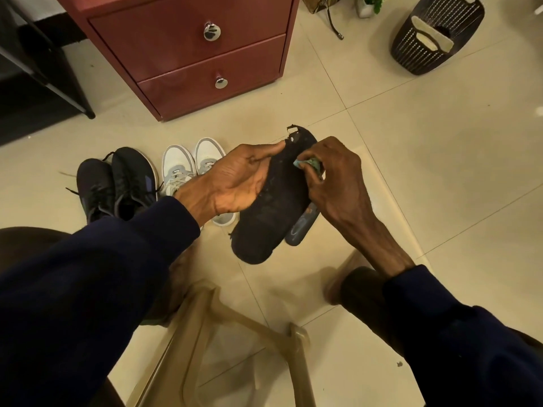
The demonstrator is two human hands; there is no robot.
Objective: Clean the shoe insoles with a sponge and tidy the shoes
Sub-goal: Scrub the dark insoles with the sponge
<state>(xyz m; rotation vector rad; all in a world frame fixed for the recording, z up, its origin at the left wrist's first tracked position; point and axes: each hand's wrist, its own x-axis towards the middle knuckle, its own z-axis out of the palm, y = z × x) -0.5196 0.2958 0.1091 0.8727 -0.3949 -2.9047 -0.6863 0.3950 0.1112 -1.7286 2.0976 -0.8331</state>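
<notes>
My left hand [235,180] holds a black insole [273,201] by its left edge, thumb on top and fingers hidden underneath. The insole's far tip is torn and ragged. My right hand [332,177] grips a small blue-green sponge [307,164] and presses it on the insole's upper right part. A second, grey-blue insole [301,227] lies on the floor under my right wrist. A pair of black sneakers [117,183] and a pair of white sneakers [188,165] stand side by side on the tiled floor to the left.
A dark red drawer cabinet [188,51] stands behind the shoes. A black slotted basket [435,36] holding pale insoles sits at the far right. A beige plastic stool frame [205,333] is below my arms. A black rack leg [88,113] is at the left.
</notes>
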